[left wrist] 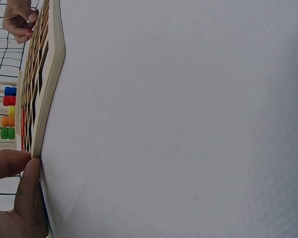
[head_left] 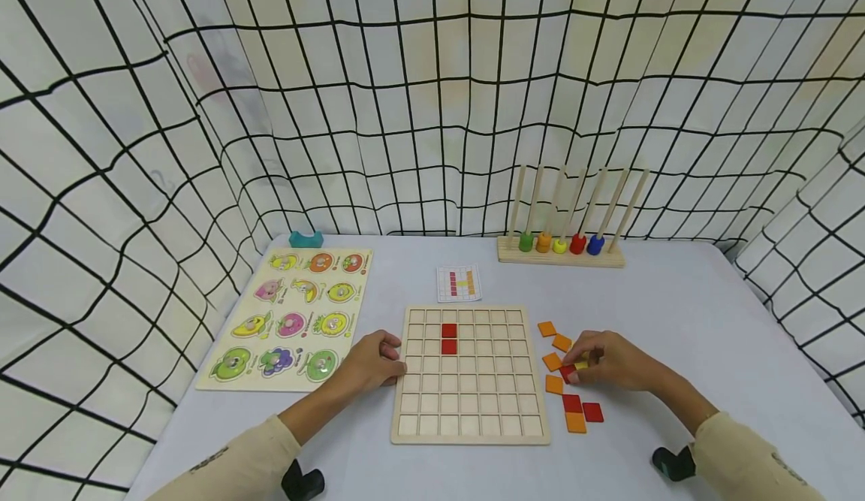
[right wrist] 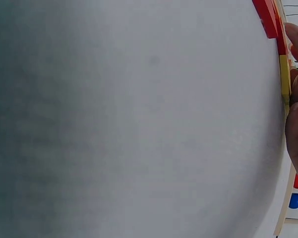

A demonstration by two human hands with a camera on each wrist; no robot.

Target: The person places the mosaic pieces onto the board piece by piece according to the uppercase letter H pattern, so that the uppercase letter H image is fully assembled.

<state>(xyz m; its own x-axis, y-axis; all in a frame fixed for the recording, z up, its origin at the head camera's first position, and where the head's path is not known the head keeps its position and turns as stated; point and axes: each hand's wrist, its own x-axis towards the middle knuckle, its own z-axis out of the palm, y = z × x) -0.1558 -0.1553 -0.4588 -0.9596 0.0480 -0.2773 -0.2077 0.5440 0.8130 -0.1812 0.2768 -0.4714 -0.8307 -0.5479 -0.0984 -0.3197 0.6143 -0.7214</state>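
Note:
A wooden grid board (head_left: 473,430) lies flat on the table, with two red square tiles (head_left: 449,338) set in neighbouring cells of one column. My left hand (head_left: 372,360) holds the board's left edge between thumb and fingers; the left wrist view shows the thumb and a finger (left wrist: 10,162) meeting at that edge. To the right of the board, my right hand (head_left: 608,360) pinches a red tile (head_left: 566,374) over the loose pieces. Yellow tiles (right wrist: 284,77) lie under its fingers, partly hidden. Several orange tiles (head_left: 554,384) and more red tiles (head_left: 592,411) surround it.
Behind the board lies a small pattern card (head_left: 459,285). A fruit picture board (head_left: 284,321) is at the left, a teal piece (head_left: 306,239) behind it. At the back right stands a peg stand with coloured beads (head_left: 561,253). Black netting surrounds the table.

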